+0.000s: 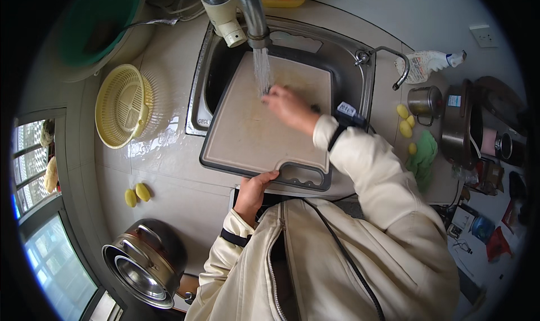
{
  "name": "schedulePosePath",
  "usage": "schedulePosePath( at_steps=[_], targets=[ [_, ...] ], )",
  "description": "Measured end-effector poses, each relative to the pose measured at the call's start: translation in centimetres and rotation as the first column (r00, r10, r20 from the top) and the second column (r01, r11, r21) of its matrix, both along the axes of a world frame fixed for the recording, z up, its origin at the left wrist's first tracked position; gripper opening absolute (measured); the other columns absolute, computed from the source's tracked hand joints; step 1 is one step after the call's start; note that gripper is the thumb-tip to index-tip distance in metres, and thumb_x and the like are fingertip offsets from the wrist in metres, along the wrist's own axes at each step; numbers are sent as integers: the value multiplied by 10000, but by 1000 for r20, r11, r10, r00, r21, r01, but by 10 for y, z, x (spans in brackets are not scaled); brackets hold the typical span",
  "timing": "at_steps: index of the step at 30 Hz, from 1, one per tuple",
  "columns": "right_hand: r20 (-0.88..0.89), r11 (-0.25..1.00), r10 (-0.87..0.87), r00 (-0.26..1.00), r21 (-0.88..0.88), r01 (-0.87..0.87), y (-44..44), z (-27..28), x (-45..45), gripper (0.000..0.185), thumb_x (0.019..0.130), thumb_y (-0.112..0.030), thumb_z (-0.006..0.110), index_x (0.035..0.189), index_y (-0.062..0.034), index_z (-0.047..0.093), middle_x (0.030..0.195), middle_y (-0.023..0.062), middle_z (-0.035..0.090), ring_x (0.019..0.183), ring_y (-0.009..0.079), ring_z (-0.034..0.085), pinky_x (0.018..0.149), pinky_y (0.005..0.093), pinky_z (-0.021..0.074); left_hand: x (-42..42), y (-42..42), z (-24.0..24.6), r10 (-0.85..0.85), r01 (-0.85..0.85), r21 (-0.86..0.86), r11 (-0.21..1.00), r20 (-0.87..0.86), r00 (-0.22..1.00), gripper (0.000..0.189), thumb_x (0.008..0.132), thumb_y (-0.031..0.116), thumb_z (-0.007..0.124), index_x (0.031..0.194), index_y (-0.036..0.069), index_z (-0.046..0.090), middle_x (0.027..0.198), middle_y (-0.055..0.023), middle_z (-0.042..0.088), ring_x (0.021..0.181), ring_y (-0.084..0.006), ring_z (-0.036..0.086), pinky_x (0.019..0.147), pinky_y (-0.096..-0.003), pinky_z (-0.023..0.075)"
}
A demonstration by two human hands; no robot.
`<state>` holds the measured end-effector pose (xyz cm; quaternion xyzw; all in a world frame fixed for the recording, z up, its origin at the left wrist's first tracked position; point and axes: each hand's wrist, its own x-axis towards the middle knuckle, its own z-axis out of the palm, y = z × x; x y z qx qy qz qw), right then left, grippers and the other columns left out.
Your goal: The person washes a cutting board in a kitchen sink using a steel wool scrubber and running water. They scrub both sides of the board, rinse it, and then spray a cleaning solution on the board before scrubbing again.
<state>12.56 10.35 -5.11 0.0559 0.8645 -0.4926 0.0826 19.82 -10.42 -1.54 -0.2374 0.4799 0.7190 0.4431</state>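
A beige cutting board [274, 118] with a dark rim lies tilted across the stainless steel sink [196, 118]. My left hand [255, 190] grips its near edge, the thumb on top beside the cut-out handle. Over the board's upper part, my right hand [291, 108] is bent with its fingertips beside the stream of water; it is blurred, and whether it holds something small cannot be made out. Water runs from the metal faucet [255, 25] onto the board. A small dark thing, partly hidden, shows behind my right wrist.
A yellow plastic basket [122, 105] stands left on the wet counter, with two yellow oval pieces [137, 194] nearer me. Stacked metal pots [143, 257] stand lower left. At right are several yellow pieces [405, 129], a metal cup [424, 101], a green cloth [424, 152] and a large pot [455, 122].
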Motion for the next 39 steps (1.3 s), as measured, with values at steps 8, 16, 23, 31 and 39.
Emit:
schedulePosePath(
  at_steps=[8, 16, 23, 31, 39],
  targets=[
    [-288, 996, -3, 958, 83, 28, -22, -11, -6, 211, 887, -238, 542, 922, -56, 641, 872, 157, 606, 859, 321, 599, 738, 393, 485, 1, 10, 11, -93, 67, -175, 982, -141, 986, 189, 751, 29, 674, 930, -6, 628, 863, -49, 631, 758, -157, 596, 684, -280, 473],
    [-341, 884, 386, 857, 404, -238, -37, 6, -2, 189, 895, -229, 549, 994, -120, 667, 970, 107, 627, 905, 297, 606, 769, 404, 497, 4, 17, 18, -79, 60, -178, 982, -97, 992, 248, 717, 65, 731, 934, -12, 639, 877, -48, 640, 793, -157, 586, 736, -285, 466],
    [68, 987, 101, 993, 115, -108, -44, 13, -18, 284, 914, -349, 548, 1051, -122, 650, 1086, 115, 611, 986, 302, 598, 796, 419, 480, 6, 18, 14, -69, 44, -164, 985, -148, 987, 254, 722, 72, 734, 941, -14, 640, 902, -49, 633, 828, -164, 577, 772, -289, 448],
    [-183, 811, 29, 983, 579, 84, 36, -34, -42, 306, 898, -148, 494, 1174, -99, 617, 1204, 120, 564, 1106, 345, 523, 915, 402, 452, -1, 18, 22, -127, 112, -207, 972, -63, 990, 170, 743, 86, 722, 869, -17, 672, 831, -44, 655, 779, -151, 589, 744, -286, 459],
    [-1, 895, 238, 971, 389, -219, 23, -15, 9, 322, 893, -188, 528, 1203, -181, 616, 1246, 55, 527, 1121, 299, 502, 889, 447, 453, 1, 19, 27, -115, 99, -221, 970, -63, 991, 170, 750, 85, 715, 868, -27, 665, 852, -59, 655, 777, -157, 597, 735, -303, 477]
  ],
)
